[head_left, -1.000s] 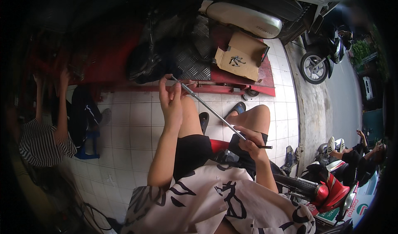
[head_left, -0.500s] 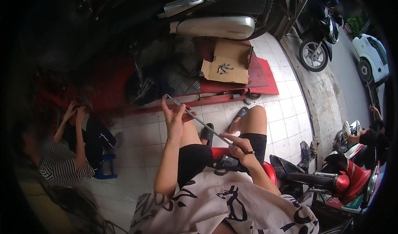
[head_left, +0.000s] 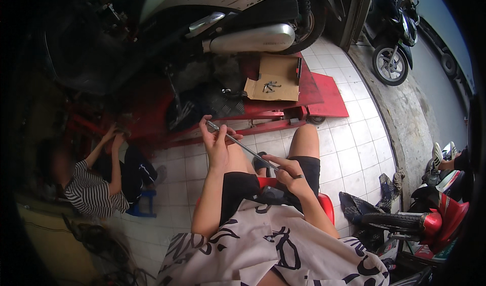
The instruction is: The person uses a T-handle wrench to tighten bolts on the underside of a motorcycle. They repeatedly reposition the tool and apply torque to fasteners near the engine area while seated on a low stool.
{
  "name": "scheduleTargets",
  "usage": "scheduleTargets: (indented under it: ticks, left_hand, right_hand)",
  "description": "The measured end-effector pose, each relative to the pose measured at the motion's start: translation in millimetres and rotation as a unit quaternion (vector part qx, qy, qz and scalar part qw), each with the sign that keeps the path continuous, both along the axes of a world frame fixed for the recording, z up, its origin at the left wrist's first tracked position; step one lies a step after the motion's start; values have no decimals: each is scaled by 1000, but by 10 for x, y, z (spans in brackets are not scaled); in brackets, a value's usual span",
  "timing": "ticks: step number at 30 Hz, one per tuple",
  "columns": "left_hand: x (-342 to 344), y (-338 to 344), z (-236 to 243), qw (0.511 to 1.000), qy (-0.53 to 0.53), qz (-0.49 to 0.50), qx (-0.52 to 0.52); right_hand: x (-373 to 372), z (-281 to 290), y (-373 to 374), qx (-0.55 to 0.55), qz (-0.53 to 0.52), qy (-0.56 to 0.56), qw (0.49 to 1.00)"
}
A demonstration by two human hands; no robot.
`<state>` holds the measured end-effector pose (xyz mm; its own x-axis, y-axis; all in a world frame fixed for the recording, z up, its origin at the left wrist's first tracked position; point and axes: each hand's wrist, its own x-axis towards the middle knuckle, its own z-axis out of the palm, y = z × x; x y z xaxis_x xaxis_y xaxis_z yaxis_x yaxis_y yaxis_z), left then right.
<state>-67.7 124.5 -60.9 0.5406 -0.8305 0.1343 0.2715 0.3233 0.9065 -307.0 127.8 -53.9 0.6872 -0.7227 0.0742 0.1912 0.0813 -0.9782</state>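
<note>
Through the head camera I see a slim metal rod [head_left: 242, 146] slanting between the hands, above the lap. The left hand [head_left: 216, 146] pinches its far end between thumb and fingers; the right hand [head_left: 291, 175] wraps its near end. Beyond, I make out small metal pieces [head_left: 271, 87] in an open cardboard box [head_left: 281, 68] on a red platform [head_left: 328, 94].

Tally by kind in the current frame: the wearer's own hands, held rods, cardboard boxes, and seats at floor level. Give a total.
Own hands: 2 (left hand, right hand)
Held rods: 1 (metal rod)
Cardboard boxes: 1 (open cardboard box)
Seats: 2 (blue stool, red seat)
Total: 6
The small metal parts are too small to count surely.
</note>
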Motion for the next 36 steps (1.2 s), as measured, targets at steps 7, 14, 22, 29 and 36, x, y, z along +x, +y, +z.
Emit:
scheduleTargets:
  ticks: [7, 14, 22, 29, 36]
  left_hand:
    - [149, 2, -157, 996, 47, -61, 44]
    - [123, -23, -837, 974, 162, -99, 127]
    - [142, -1092, -1552, 947, -150, -64, 278]
    - [8, -2013, -2083, 736, -591, 129, 302]
    - [-244, -2329, -1921, 724, -559, 178, 363]
  right_hand:
    - [37, -96, 69, -31, -15, 93, 995]
    - [-3, -224, 18, 26, -22, 119, 992]
    - [-491, -212, -227, 137, -124, 92, 979]
    - [-987, -237, -392, 173, -219, 72, 957]
    - [-1125, -394, -491, 201, -243, 73, 946]
